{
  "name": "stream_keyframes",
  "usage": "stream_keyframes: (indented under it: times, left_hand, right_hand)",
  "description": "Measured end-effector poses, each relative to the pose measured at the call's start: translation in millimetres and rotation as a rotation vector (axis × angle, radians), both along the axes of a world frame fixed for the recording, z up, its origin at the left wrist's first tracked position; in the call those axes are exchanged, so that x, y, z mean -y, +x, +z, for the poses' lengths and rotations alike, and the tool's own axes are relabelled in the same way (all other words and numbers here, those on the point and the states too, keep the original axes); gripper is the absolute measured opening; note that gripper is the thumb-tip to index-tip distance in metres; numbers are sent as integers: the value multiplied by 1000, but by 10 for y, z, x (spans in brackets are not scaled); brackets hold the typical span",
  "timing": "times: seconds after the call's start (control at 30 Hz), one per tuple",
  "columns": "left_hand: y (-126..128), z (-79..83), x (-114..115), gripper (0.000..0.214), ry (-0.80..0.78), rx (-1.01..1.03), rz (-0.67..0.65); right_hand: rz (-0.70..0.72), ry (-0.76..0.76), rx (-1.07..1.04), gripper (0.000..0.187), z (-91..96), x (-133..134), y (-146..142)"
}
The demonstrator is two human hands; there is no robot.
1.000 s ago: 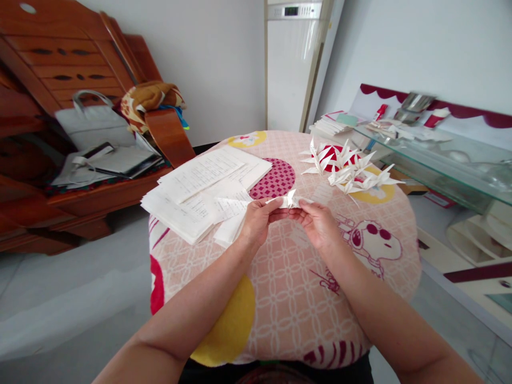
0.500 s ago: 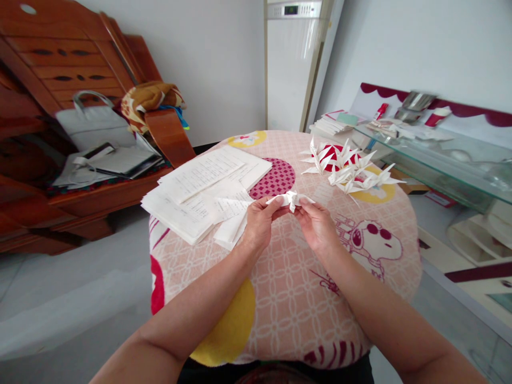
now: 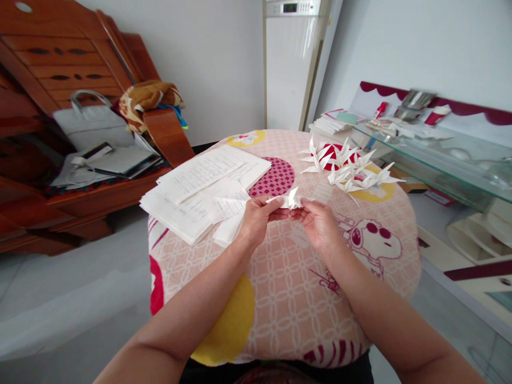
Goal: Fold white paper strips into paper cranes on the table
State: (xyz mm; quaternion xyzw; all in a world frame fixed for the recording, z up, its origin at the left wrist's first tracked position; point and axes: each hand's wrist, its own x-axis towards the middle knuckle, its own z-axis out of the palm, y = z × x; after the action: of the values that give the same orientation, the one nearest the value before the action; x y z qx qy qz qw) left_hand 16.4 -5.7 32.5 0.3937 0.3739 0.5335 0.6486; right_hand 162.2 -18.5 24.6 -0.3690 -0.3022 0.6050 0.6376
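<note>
A small white folded paper piece [image 3: 288, 201] is held above the round table between both hands. My left hand [image 3: 258, 220] pinches its left end with thumb and fingers closed. My right hand [image 3: 318, 224] pinches its right end, fingers curled. The table wears a pink checked cloth [image 3: 280, 288] with cartoon prints. Several finished white paper cranes [image 3: 348, 170] lie in a cluster at the far right of the cloth. A stack of printed paper sheets [image 3: 200, 189] sits at the far left, just beyond my left hand.
A wooden bench [image 3: 60, 138] at the left carries a grey handbag [image 3: 90, 120], papers and a folded blanket. A white standing appliance [image 3: 290, 58] is against the back wall. A glass shelf [image 3: 444, 160] with cups and booklets runs along the right.
Both hands stay on the folded paper and work it slightly; the piece has shifted a little between the fingertips. Nothing else moved.
</note>
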Motion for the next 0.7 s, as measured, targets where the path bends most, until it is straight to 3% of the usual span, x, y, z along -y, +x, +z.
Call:
stream_keyframes:
  times: [0.4,0.57,0.7]
  left_hand:
    - [-50,53,-30,15,-208,-35,-111]
    - [-56,55,-33,13,-230,-23,-118]
    - [-17,23,-19,18,-186,1,-51]
  right_hand:
    - [111,-228,0,9,25,-31,84]
    - [126,-224,8,8,2,-39,89]
    - [58,-127,-7,7,-11,-22,45]
